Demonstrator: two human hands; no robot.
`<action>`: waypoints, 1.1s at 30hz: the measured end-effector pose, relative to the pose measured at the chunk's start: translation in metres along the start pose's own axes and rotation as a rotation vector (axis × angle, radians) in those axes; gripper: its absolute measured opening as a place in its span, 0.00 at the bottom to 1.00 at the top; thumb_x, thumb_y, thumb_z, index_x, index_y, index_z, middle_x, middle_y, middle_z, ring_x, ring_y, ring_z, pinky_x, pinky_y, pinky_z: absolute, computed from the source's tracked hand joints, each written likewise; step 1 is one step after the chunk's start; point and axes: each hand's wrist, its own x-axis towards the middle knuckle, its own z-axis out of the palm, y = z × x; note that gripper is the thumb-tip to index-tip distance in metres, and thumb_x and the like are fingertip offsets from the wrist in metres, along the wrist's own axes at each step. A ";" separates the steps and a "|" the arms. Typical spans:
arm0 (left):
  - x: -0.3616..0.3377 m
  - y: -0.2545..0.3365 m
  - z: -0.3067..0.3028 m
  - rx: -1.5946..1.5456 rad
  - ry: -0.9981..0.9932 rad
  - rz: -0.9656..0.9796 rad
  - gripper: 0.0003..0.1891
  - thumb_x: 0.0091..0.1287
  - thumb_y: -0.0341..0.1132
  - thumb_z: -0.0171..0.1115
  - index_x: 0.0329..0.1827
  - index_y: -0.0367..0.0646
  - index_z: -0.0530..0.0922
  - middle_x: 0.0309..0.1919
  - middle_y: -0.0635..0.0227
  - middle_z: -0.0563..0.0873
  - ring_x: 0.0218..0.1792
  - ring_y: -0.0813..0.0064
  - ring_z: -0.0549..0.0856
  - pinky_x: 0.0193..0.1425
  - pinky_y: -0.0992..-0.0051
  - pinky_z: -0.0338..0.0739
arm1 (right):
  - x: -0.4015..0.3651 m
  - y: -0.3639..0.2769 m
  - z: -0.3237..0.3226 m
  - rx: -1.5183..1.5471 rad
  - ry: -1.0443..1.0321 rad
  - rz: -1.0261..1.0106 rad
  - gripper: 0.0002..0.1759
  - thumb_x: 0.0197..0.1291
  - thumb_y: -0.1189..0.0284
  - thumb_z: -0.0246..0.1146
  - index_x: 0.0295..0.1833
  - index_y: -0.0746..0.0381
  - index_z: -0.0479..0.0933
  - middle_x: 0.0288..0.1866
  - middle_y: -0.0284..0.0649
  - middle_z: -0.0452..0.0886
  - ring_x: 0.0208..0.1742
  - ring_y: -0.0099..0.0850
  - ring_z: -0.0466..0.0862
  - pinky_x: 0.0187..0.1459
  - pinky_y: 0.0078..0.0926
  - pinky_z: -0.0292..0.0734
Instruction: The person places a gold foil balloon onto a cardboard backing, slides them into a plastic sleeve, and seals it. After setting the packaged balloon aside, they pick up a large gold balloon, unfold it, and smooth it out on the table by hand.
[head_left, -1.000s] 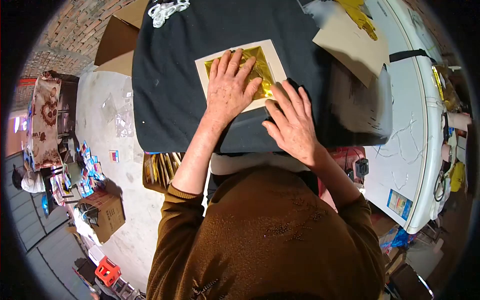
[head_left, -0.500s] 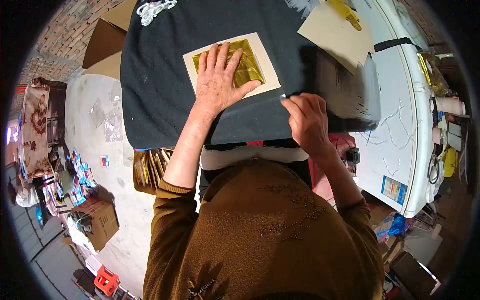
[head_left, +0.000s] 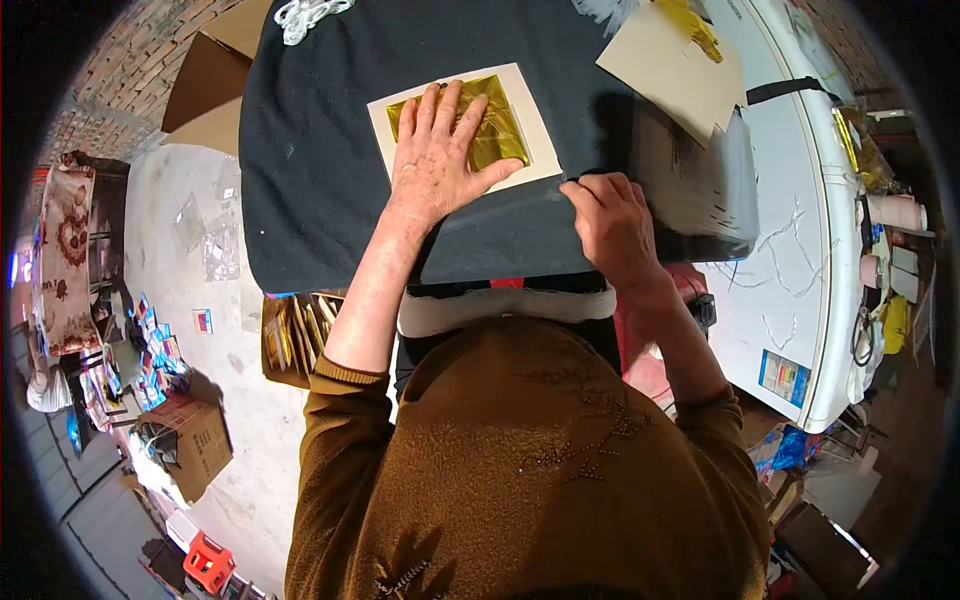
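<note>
My left hand (head_left: pixel 433 165) lies flat with fingers spread on a shiny gold foil sheet (head_left: pixel 500 133), pressing it against a cream card (head_left: pixel 543 153). The fingers and palm cover part of the foil. Just off the card's lower right corner, my right hand (head_left: pixel 612 220) is closed, thumb and forefinger pinched together. Anything in that pinch is too small or too clear to make out. Below the card, a faint see-through film edge shows on the black cloth (head_left: pixel 330 200).
A stack of clear plastic sleeves (head_left: pixel 700 185) lies to the right, with a larger cream card (head_left: pixel 670 70) above it. White cord (head_left: pixel 305 18) sits at the far left of the table. An open box of cards (head_left: pixel 300 340) stands below the table's edge. A white surface (head_left: pixel 780 270) adjoins on the right.
My right hand has shifted slightly up, closer to the card's lower right corner, and the pinch has turned a little. My left hand stays flat on the foil.
</note>
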 end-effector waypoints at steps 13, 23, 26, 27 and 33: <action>0.001 0.000 0.001 -0.018 0.010 -0.011 0.52 0.61 0.83 0.54 0.78 0.53 0.73 0.78 0.53 0.70 0.82 0.51 0.62 0.86 0.48 0.51 | 0.019 0.019 0.009 0.101 -0.120 -0.085 0.12 0.54 0.77 0.71 0.42 0.60 0.76 0.39 0.41 0.74 0.45 0.42 0.80 0.49 0.40 0.79; 0.000 -0.001 -0.001 -0.030 0.002 0.021 0.51 0.61 0.83 0.54 0.79 0.54 0.72 0.78 0.52 0.69 0.81 0.51 0.64 0.85 0.46 0.53 | 0.007 -0.014 -0.006 0.249 -0.148 -0.258 0.08 0.47 0.81 0.66 0.35 0.64 0.75 0.33 0.44 0.71 0.37 0.44 0.74 0.39 0.43 0.73; 0.001 -0.002 -0.004 -0.025 -0.006 0.031 0.51 0.62 0.83 0.53 0.78 0.54 0.72 0.78 0.52 0.69 0.81 0.50 0.63 0.85 0.45 0.53 | -0.003 -0.044 -0.018 0.345 -0.126 -0.401 0.09 0.46 0.83 0.65 0.33 0.63 0.73 0.44 0.46 0.81 0.53 0.48 0.81 0.53 0.43 0.79; 0.001 -0.002 -0.004 -0.025 -0.004 0.034 0.51 0.62 0.83 0.52 0.78 0.53 0.72 0.78 0.52 0.69 0.81 0.49 0.63 0.85 0.45 0.52 | -0.003 -0.054 -0.023 0.392 -0.073 -0.466 0.09 0.47 0.84 0.65 0.33 0.63 0.73 0.48 0.47 0.84 0.58 0.50 0.82 0.58 0.44 0.79; -0.002 -0.004 0.003 -0.009 -0.010 0.058 0.51 0.63 0.83 0.50 0.80 0.53 0.70 0.78 0.51 0.68 0.81 0.48 0.62 0.85 0.45 0.52 | -0.005 -0.082 -0.065 1.764 -0.484 -0.039 0.03 0.74 0.80 0.53 0.44 0.60 0.70 0.48 0.39 0.84 0.62 0.40 0.85 0.74 0.50 0.68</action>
